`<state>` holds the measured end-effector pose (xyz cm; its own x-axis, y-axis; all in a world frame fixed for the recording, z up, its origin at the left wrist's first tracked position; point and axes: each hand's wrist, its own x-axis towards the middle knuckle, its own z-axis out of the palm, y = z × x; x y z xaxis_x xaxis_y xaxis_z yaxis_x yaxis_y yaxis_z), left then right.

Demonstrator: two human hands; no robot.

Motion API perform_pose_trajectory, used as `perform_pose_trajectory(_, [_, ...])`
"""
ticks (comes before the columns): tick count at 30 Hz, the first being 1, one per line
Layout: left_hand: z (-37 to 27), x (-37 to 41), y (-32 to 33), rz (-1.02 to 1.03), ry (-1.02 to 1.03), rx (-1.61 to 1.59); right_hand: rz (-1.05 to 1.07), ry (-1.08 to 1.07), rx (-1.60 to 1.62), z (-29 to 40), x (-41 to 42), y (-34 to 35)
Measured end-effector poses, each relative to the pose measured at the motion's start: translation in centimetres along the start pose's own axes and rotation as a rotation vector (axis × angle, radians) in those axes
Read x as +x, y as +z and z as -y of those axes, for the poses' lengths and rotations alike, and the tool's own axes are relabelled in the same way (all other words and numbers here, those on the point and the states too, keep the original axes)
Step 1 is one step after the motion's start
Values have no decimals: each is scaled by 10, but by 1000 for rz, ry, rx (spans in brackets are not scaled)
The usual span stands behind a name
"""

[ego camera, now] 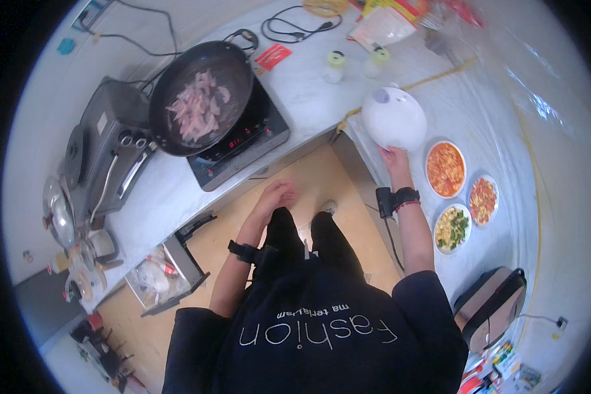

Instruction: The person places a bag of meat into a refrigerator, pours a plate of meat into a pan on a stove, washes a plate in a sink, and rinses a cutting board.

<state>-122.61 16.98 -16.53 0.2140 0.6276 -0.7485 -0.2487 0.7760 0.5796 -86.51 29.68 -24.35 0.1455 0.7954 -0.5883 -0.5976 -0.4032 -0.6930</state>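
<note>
My right hand (395,160) grips the near rim of a white bowl (394,120) over the right counter. Only part of that hand's fingers shows. My left hand (277,195) hangs in front of the counter edge, fingers loosely curled, with nothing in it. Ahead to the left, a dark wok (239,106) holds pale pink raw-looking meat strips (197,111). It sits on a black induction cooker (246,147) whose red display is lit.
Right of the bowl stand a red saucy dish (445,169), a tomato-and-egg-like dish (483,199) and a green-and-yellow dish (452,229). Two green-topped jars (335,66) are behind. A toaster oven (115,143) is left; an open drawer (157,280) juts out below.
</note>
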Motion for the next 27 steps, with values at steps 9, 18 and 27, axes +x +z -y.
perform_pose_trajectory(9, [-50,25,83,427,216,352,111,10,-67,3,-167,29])
perform_pose_trajectory(18, [24,0,181,1086,-102,407,-417,-203,-17,-54,-369,-20])
perform_pose_trajectory(27, [85,-50,252,1375,-428,474,-601,-377,291,-112,-476,-70])
